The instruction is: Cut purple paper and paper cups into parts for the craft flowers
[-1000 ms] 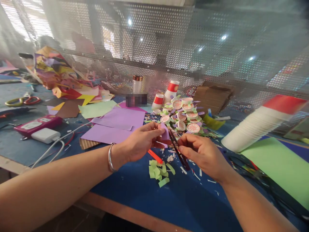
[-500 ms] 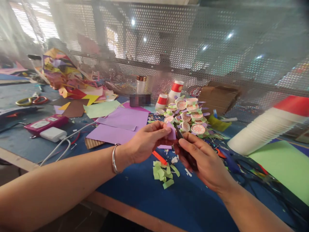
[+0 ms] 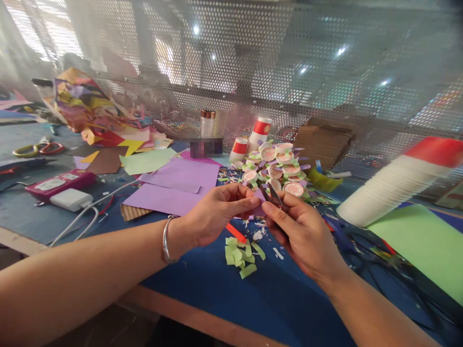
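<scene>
My left hand [image 3: 213, 214] pinches a small piece of purple paper [image 3: 258, 208] between thumb and fingers, above the blue table [image 3: 217, 289]. My right hand [image 3: 302, 233] is closed round a small pair of dark scissors [image 3: 274, 195], whose blades point up and touch the purple piece. Both hands meet over a small heap of green paper strips [image 3: 240, 253] and an orange strip [image 3: 236, 233]. Just behind the hands lies a pile of round paper discs with green and purple petals [image 3: 278, 166].
Purple paper sheets [image 3: 177, 185] lie at the left, with a pink device [image 3: 60, 182] and a white charger [image 3: 71, 199]. A stack of white and red cups [image 3: 398, 185] lies on its side at the right beside green paper [image 3: 423, 246]. A perforated metal screen [image 3: 253, 67] stands behind.
My right hand has lifted the scissors from lying low and pointing down to upright against the purple piece. My left hand has kept its pinch on the paper.
</scene>
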### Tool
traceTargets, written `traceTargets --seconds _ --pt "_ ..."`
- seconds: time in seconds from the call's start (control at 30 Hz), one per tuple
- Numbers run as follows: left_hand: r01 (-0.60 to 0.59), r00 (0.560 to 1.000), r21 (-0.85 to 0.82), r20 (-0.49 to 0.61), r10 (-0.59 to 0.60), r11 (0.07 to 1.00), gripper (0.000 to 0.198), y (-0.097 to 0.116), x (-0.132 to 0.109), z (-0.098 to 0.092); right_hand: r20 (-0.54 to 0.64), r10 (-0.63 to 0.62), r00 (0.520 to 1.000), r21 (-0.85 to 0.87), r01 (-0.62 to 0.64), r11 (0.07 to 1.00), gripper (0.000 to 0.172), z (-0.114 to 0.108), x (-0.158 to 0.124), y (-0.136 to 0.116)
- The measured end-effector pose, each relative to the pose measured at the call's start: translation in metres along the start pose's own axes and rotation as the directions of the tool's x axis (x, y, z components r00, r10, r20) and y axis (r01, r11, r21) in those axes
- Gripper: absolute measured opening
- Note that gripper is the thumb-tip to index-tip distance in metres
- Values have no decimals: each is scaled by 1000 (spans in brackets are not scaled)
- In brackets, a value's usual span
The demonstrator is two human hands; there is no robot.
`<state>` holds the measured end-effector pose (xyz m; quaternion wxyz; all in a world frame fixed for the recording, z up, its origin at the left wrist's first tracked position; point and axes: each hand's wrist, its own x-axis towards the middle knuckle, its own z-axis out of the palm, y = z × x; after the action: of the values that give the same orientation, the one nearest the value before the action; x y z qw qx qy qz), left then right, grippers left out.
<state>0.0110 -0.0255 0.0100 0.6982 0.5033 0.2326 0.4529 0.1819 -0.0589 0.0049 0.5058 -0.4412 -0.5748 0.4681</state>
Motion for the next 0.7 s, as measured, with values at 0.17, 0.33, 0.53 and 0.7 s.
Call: traceTargets --seconds 0.17,0.33,0.53,0.7 --pt "13 1000 7 8 -13 1000 17 -1 1 -2 5 1 1000 -27 -1 1000 25 -2 0 0" --pt "2 1000 90 -6 -1 996 16 0 -1 -1 6 -29 1000 -107 30 994 22 -4 -1 -1" --pt "56 998 173 16 -59 983 14 0 -3 -1 9 -76 997 -178 76 981 23 -5 -1 -1" --pt "68 995 12 -79 -67 998 15 3 1 -2 -18 -112 994 -108 110 988 24 -6 0 0"
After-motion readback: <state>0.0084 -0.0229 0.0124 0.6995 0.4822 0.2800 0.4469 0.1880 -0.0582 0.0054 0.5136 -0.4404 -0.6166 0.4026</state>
